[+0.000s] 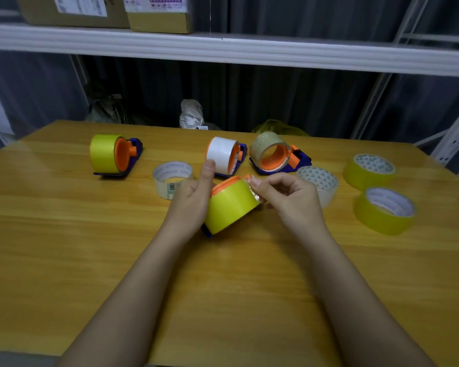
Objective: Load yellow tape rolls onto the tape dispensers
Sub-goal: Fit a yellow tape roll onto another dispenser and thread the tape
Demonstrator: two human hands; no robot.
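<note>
- both hands meet over the middle of the wooden table [64, 260]: the left hand [191, 200] is wrapped around the side of a yellow tape roll [229, 207] that sits on an orange-hubbed blue dispenser [206, 230], thumb up.
- the right hand [289, 197] pinches the loose tape end [253, 185] at the roll's upper right edge between thumb and forefinger.
- beyond the left hand, a clear tape roll [172, 178] lies flat; further left stands a loaded yellow dispenser [114, 156].
- just beyond the hands, a dispenser with white tape [224, 156] and a dispenser with clear tape [274, 154] stand side by side.
- right of the right hand: a second clear roll [319, 184], then two spare yellow rolls [368, 170] [384, 210].
- behind the table, a white shelf [223, 49] carries cardboard boxes [104, 11]; dark curtains hang at the back.
</note>
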